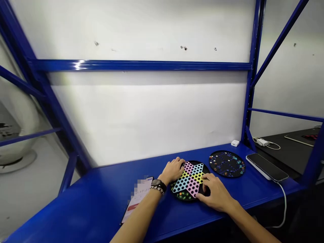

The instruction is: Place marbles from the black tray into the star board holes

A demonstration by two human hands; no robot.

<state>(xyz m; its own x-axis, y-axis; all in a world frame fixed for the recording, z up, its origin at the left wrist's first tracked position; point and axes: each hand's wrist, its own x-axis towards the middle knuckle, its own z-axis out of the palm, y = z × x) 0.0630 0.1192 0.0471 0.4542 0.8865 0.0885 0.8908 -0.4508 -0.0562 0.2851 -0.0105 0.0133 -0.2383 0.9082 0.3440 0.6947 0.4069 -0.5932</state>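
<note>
A star-shaped Chinese checkers board [188,180] with pink, light blue and yellow points and rows of holes lies over a round black tray [188,199]. Small green and orange pieces [183,194] show in the tray below the board's lower left edge. My left hand [173,169] has its fingers curled on the board's upper left edge. At the right side, my right hand [216,192] grips the board, thumb by the lower pink point and index finger by the yellow point. The undersides of the fingers are hidden.
A second round black tray [227,164] with small coloured pieces stands to the right. Beyond it lie a phone [267,166] on a white block with a cable and a small white case [235,143]. Another phone [139,197] lies under my left forearm. Blue frame posts [249,84] border the blue table [108,192].
</note>
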